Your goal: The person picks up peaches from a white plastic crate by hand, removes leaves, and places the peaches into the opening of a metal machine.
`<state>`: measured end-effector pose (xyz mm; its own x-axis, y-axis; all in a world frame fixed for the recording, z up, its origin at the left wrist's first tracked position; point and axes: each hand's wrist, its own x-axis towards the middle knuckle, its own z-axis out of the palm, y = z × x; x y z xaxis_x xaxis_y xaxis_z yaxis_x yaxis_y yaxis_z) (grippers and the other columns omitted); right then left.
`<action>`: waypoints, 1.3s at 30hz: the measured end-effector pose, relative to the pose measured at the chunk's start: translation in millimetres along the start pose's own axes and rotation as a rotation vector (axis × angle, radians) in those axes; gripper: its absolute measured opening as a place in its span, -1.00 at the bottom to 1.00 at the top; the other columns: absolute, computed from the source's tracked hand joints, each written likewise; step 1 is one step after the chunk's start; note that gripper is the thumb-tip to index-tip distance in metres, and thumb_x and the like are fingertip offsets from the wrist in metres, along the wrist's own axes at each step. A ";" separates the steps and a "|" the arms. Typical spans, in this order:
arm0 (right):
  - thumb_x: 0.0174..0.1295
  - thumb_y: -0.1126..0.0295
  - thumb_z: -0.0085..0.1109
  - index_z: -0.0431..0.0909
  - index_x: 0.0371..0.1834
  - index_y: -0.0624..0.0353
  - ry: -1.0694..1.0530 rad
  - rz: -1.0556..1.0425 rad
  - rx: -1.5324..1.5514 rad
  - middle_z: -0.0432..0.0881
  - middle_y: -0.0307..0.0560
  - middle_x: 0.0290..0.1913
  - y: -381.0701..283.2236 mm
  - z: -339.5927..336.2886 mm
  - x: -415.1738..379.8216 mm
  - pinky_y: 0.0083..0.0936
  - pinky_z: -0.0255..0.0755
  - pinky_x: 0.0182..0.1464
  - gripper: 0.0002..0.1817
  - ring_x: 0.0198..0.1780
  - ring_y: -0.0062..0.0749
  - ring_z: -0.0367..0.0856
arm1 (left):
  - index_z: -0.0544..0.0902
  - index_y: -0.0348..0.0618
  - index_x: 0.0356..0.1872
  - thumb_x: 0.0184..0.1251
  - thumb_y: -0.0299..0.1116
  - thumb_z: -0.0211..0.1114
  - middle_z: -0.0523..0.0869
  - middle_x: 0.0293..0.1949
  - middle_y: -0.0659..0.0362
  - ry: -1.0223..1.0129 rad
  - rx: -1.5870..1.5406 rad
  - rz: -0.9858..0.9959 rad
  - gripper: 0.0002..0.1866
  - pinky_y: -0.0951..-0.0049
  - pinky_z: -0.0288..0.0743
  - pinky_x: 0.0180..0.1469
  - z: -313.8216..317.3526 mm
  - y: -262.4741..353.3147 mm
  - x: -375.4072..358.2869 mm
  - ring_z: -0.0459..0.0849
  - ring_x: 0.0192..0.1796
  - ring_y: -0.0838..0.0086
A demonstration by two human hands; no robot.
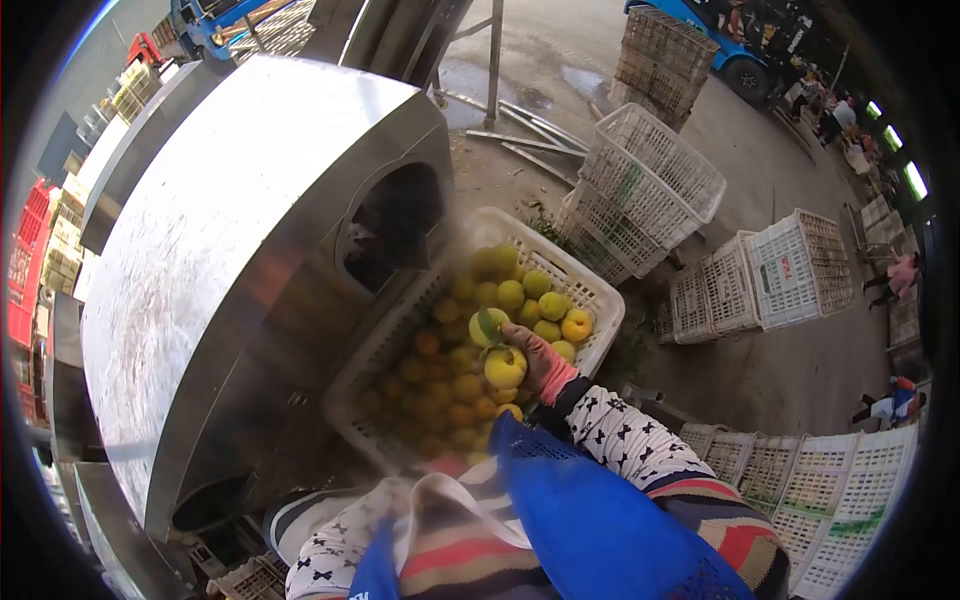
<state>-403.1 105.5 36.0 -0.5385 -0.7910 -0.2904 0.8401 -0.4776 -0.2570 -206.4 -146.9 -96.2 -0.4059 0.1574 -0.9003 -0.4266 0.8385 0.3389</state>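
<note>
My right hand (541,362), in a dark glove with a pink cuff, reaches over a white plastic crate (597,300) full of yellow-green peaches. Its fingers close on a yellow peach (505,368), held above the heap. Just beyond the fingertips is a paler peach (482,330) with a green leaf (490,325) lying over it. More peaches (510,295) fill the crate, some of them orange. My left sleeve (345,530), white with dark bows, runs toward the crate's near edge, where the picture is hazy; the left hand itself does not show.
A large metal machine (250,200) with a round opening (395,225) borders the crate's left side. Stacked white crates (655,165) stand beyond it, with others (760,280) to the right and a row (800,490) at lower right. People (895,278) are far right.
</note>
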 end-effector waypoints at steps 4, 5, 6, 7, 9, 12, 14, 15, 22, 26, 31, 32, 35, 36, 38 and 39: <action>0.35 0.12 0.20 0.43 0.24 0.25 0.048 -0.054 -0.107 0.65 0.17 0.00 2.9 -5.8 7.9 -0.14 0.67 -0.02 -0.47 -0.09 -0.05 0.72 | 0.62 -0.01 0.26 0.36 0.10 0.28 0.66 0.18 0.13 -0.200 -0.023 0.012 -0.43 0.39 0.46 0.20 34.6 -1.8 12.0 0.60 0.19 0.39; 0.35 0.15 0.21 0.42 0.26 0.24 0.038 -0.074 -0.145 0.64 0.11 0.04 1.9 -6.9 9.9 -0.18 0.67 0.00 -0.47 -0.06 -0.11 0.72 | 0.62 -0.01 0.26 0.36 0.10 0.29 0.66 0.18 0.13 -0.215 -0.098 0.046 -0.43 0.39 0.46 0.20 36.0 2.2 17.5 0.60 0.20 0.39; 0.34 0.16 0.21 0.43 0.26 0.24 0.048 -0.102 -0.232 0.64 0.07 0.03 -2.4 4.0 8.8 -0.21 0.67 -0.01 -0.47 -0.08 -0.16 0.72 | 0.62 -0.01 0.27 0.35 0.10 0.29 0.66 0.18 0.12 -0.229 -0.189 0.092 -0.43 0.39 0.46 0.21 30.5 8.3 18.7 0.59 0.20 0.39; 0.33 0.17 0.21 0.43 0.26 0.24 0.055 -0.131 -0.318 0.64 0.03 0.01 -7.8 15.7 6.0 -0.23 0.67 -0.02 -0.47 -0.10 -0.20 0.71 | 0.62 -0.01 0.27 0.35 0.10 0.29 0.66 0.18 0.12 -0.221 -0.368 0.175 -0.43 0.39 0.46 0.21 19.1 13.6 23.4 0.59 0.20 0.39; 0.29 0.13 0.26 0.51 0.23 0.24 0.089 -0.144 -0.509 0.66 -0.10 -0.01 -17.1 30.1 2.7 -0.38 0.61 0.03 -0.46 -0.06 -0.40 0.67 | 0.55 -0.12 0.32 0.23 0.06 0.43 0.62 0.23 0.05 -0.002 -0.885 0.488 -0.30 0.42 0.40 0.35 -30.4 24.8 -14.5 0.58 0.25 0.36; 0.28 0.08 0.29 0.56 0.22 0.24 0.127 -0.041 -0.962 0.68 -0.11 0.02 -27.6 46.9 9.6 -0.47 0.52 0.11 -0.44 0.01 -0.49 0.64 | 0.37 -0.14 0.39 0.24 0.16 0.37 0.55 0.25 -0.05 -0.148 -1.580 0.797 -0.17 0.27 0.63 0.11 -102.5 77.2 -69.6 0.70 0.04 0.22; 0.25 0.03 0.35 0.51 0.25 0.35 0.071 0.142 -1.212 0.68 -0.09 0.07 -22.2 50.4 21.9 -0.57 0.42 0.20 -0.33 0.08 -0.51 0.60 | 0.34 -0.15 0.40 0.19 0.25 0.37 0.51 0.26 -0.09 -0.191 -1.663 0.930 -0.10 0.21 0.70 0.02 -123.4 106.0 -97.1 0.75 -0.06 0.17; 0.28 0.00 0.32 0.51 0.25 0.35 0.123 0.155 -1.356 0.69 -0.07 0.05 -18.6 56.6 26.8 -0.56 0.43 0.18 -0.33 0.07 -0.51 0.60 | 0.35 -0.14 0.40 0.18 0.30 0.35 0.52 0.25 -0.09 -0.106 -1.610 0.963 -0.08 0.21 0.70 -0.01 -125.4 117.0 -94.3 0.74 -0.08 0.14; 0.41 0.01 0.14 0.35 0.33 0.33 -0.019 0.092 -0.220 0.61 0.10 0.10 -33.3 65.0 5.1 -0.17 0.64 0.13 -0.35 0.03 -0.12 0.69 | 0.38 -0.05 0.39 0.11 0.53 0.20 0.48 0.26 -0.15 -0.211 -1.952 1.317 0.00 0.05 0.65 -0.05 -132.6 86.4 -58.0 0.68 -0.04 0.01; 0.20 0.10 0.38 0.34 0.34 0.34 0.004 -0.058 -0.604 0.59 0.08 0.11 -36.0 63.0 11.1 -0.23 0.60 0.15 -0.24 0.09 -0.18 0.65 | 0.39 0.06 0.38 0.13 0.56 0.15 0.48 0.24 -0.16 -0.214 -1.975 1.291 -0.04 0.05 0.64 -0.08 -146.9 72.2 -62.8 0.70 -0.09 0.00; 0.02 0.21 0.54 0.41 0.27 0.27 0.311 -0.735 -1.641 0.58 0.08 0.09 -41.3 115.9 92.9 -0.28 0.51 0.15 -0.24 0.08 -0.12 0.60 | 0.31 0.08 0.46 0.12 0.59 0.10 0.52 0.22 -0.08 -0.143 -1.968 1.246 0.02 -0.03 0.64 0.02 -140.0 84.0 -63.7 0.70 -0.04 -0.03; 0.01 0.19 0.53 0.42 0.26 0.24 0.430 -0.998 -2.088 0.57 0.11 0.10 -40.6 124.5 113.1 -0.22 0.48 0.18 -0.25 0.08 -0.03 0.58 | 0.31 0.08 0.46 0.12 0.59 0.10 0.52 0.23 -0.07 -0.095 -1.949 1.202 0.02 -0.02 0.65 0.02 -140.0 84.0 -64.9 0.70 -0.04 -0.02; -0.01 0.15 0.47 0.44 0.24 0.12 0.396 -0.972 -2.494 0.51 0.14 0.14 -36.9 126.3 146.9 -0.13 0.45 0.20 -0.29 0.11 0.13 0.52 | 0.31 0.09 0.46 0.13 0.58 0.10 0.52 0.23 -0.03 -0.038 -1.922 1.125 0.01 0.01 0.66 0.00 -136.6 86.9 -68.6 0.71 -0.03 0.02; -0.01 0.12 0.48 0.39 0.31 0.09 0.417 -0.902 -2.485 0.49 0.18 0.17 -37.8 124.0 148.9 -0.14 0.44 0.22 -0.22 0.16 0.14 0.50 | 0.31 0.10 0.46 0.14 0.58 0.10 0.53 0.23 -0.02 -0.067 -1.924 1.141 0.00 0.03 0.66 -0.01 -138.2 86.7 -69.8 0.71 -0.03 0.03; 0.00 0.06 0.51 0.30 0.44 0.02 0.440 -0.751 -2.474 0.44 0.27 0.22 -40.4 118.8 150.2 -0.16 0.43 0.27 -0.09 0.25 0.16 0.47 | 0.31 0.10 0.46 0.17 0.57 0.08 0.54 0.22 -0.01 -0.120 -1.929 1.161 -0.02 0.05 0.66 -0.03 -140.6 80.9 -66.2 0.72 -0.04 0.05; 0.00 0.05 0.49 0.30 0.44 0.03 0.471 -0.641 -2.396 0.44 0.26 0.22 -40.4 129.1 147.2 -0.17 0.43 0.27 -0.10 0.25 0.16 0.48 | 0.31 0.09 0.46 0.18 0.56 0.07 0.55 0.21 -0.01 -0.148 -1.929 1.160 -0.03 0.07 0.66 -0.04 -139.5 74.2 -60.8 0.72 -0.05 0.06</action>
<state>-507.9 -41.1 122.6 -0.8136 -0.5509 0.1859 -0.5792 0.7405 -0.3409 -326.1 -167.1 21.9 -0.9761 0.1507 -0.1568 -0.1881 -0.9471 0.2601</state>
